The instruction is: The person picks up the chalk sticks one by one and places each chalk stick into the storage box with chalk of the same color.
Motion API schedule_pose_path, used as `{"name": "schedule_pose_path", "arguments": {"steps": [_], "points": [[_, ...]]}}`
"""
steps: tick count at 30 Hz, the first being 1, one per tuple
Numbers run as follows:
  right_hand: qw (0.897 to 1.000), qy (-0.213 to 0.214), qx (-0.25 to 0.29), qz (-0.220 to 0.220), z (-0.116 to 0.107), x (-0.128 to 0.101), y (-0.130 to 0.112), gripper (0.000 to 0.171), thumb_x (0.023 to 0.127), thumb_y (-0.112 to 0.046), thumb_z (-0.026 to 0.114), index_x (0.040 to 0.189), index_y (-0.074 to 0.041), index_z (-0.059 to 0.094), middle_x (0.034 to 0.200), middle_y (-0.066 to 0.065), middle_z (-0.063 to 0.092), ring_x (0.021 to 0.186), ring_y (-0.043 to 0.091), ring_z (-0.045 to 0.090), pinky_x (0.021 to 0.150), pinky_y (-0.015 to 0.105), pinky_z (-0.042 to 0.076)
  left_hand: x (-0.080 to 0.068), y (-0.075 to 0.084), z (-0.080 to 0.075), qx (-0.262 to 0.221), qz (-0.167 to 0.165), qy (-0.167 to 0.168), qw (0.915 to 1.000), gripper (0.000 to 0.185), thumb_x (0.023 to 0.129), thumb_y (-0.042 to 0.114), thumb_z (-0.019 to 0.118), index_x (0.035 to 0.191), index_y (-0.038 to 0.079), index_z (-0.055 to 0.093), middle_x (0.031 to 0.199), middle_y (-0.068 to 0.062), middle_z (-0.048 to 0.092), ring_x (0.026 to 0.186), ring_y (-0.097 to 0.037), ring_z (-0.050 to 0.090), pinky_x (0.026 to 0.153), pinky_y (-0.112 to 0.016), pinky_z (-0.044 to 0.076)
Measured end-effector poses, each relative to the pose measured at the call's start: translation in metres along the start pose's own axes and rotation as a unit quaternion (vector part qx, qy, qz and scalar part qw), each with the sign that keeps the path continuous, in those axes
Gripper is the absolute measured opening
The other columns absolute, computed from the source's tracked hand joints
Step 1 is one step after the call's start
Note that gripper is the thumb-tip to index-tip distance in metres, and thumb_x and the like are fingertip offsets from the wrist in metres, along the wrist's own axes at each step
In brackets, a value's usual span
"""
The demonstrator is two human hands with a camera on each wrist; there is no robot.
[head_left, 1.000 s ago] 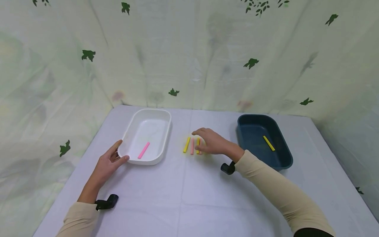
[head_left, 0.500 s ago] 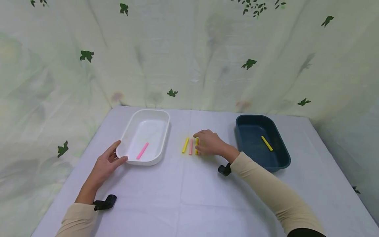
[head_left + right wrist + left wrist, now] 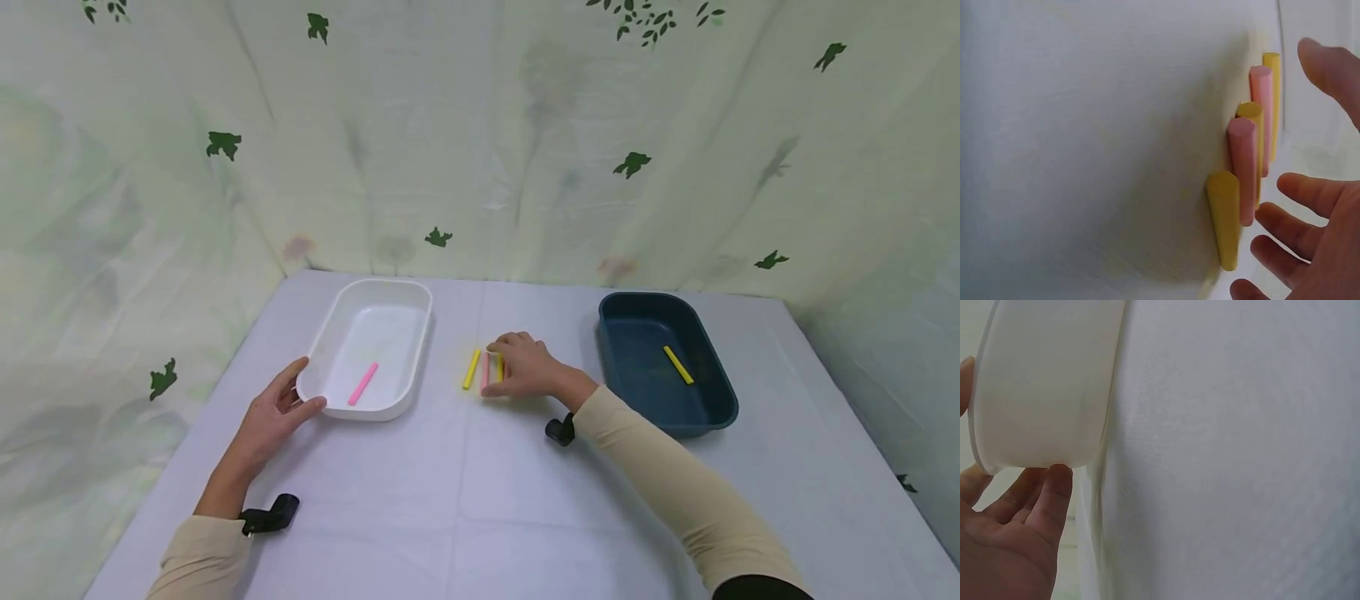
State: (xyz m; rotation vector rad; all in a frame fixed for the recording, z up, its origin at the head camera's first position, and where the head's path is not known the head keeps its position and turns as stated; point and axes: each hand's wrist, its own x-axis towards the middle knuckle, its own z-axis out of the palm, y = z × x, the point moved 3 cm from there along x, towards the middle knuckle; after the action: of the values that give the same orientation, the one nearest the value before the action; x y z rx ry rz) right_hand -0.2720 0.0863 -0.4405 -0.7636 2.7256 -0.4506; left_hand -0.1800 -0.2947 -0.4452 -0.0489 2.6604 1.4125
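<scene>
Sticks of chalk on the surface — a short row of yellow and pink ones, and the right hand has come down lower over them than a second ago, when it was arched above the row with the fingers raised. In the head view the hand now covers the right part of the row; only one yellow stick and a pink one show to the left of the fingers. The wrist view has five sticks side by side, fingers spread and relaxed just beside them, nothing pinched yet. So, as I judge it, the reach has closed in but no pick is made.

Left hand has not moved — thumb and fingers rest lightly against the near corner of the white tray, not curled round it. One pink stick lies inside that tray. Blue tray sits well right of the right-hand fingers, one yellow stick in it.
</scene>
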Motion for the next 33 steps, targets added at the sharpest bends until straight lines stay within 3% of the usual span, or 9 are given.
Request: {"name": "schedule_pose_path", "arguments": {"steps": [11,18,26,33], "points": [[0.999,0.012,-0.028,0.008,0.014,0.008,0.003,0.078,0.083,-0.055,0.071,0.144,-0.013,0.048,0.146,0.010,0.044,0.134,0.030,0.040,0.103,0.051,0.038,-0.002,-0.002,0.001,-0.013,0.011,0.010,0.9998,0.086,0.095,0.035,0.066,0.161,0.015,0.014,0.162,-0.026,0.023,0.146,-0.046,0.030,0.084,0.005,0.034],[0.999,0.013,-0.031,0.017,0.012,0.010,0.002,0.074,0.083,-0.053,0.073,0.142,-0.014,0.050,0.143,0.009,0.045,0.132,0.030,0.040,0.102,0.049,0.038,0.000,-0.001,0.003,-0.024,0.006,0.008,0.9997,0.086,0.095,0.033,0.067,0.161,0.017,0.013,0.164,-0.025,0.017,0.149,-0.044,0.026,0.092,0.003,0.036],[1.000,0.014,-0.018,0.006,0.010,0.008,-0.001,0.075,0.084,-0.049,0.073,0.144,-0.012,0.048,0.146,0.012,0.045,0.135,0.032,0.040,0.105,0.052,0.039,-0.001,-0.004,0.002,-0.021,0.000,0.006,0.9998,0.086,0.095,0.031,0.067,0.161,0.018,0.013,0.164,-0.025,0.018,0.149,-0.044,0.027,0.090,0.003,0.035],[0.998,0.047,-0.048,0.009,0.000,0.010,-0.001,0.077,0.083,-0.046,0.073,0.146,-0.012,0.045,0.147,0.012,0.046,0.136,0.033,0.042,0.106,0.052,0.041,0.001,-0.003,0.001,-0.016,0.000,0.003,0.9999,0.086,0.095,0.033,0.066,0.161,0.020,0.012,0.164,-0.023,0.018,0.149,-0.042,0.027,0.095,0.000,0.037]]}}
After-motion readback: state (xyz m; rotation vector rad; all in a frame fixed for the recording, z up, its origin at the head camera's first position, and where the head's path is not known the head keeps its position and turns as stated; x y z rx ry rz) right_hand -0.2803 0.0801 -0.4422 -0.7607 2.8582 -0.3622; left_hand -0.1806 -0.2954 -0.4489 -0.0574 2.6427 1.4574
